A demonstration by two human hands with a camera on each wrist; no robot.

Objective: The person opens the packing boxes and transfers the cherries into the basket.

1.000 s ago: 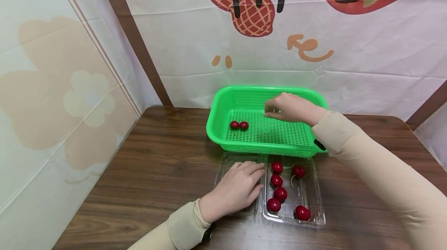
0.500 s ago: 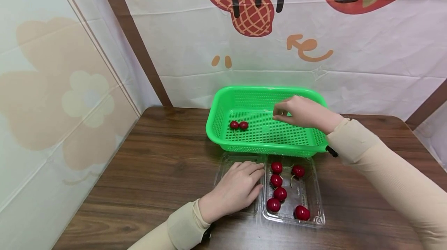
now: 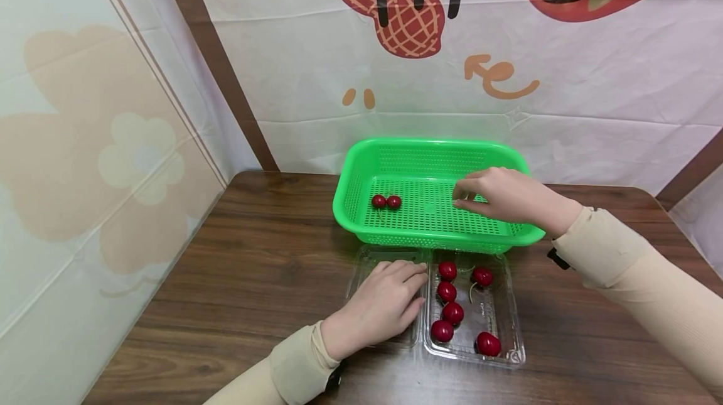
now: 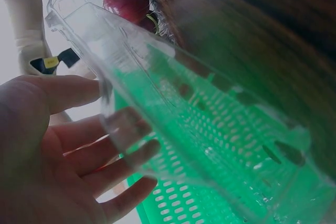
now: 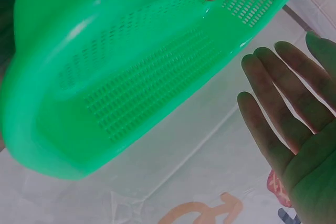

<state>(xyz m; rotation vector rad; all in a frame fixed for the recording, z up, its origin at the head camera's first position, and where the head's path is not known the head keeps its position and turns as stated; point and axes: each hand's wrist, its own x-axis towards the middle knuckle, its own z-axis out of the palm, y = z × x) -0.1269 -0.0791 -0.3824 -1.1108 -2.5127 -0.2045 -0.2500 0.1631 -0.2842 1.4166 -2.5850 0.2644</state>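
Pale glare marks the table [image 3: 271, 267]; both wrist views look hazy.

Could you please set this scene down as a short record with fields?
Basket: green, two cherries inside
Box: clear, nearer the person; six cherries in its right half
Left hand: rests on the box's left half
Right hand: over the basket's right side, no cherry in its fingers
Table: brown, wood-grained

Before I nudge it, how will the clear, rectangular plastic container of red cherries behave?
The container will probably flex, since its clear plastic looks thin. Holding just six red cherries, it seems light and may slide. Being round, the cherries could roll.
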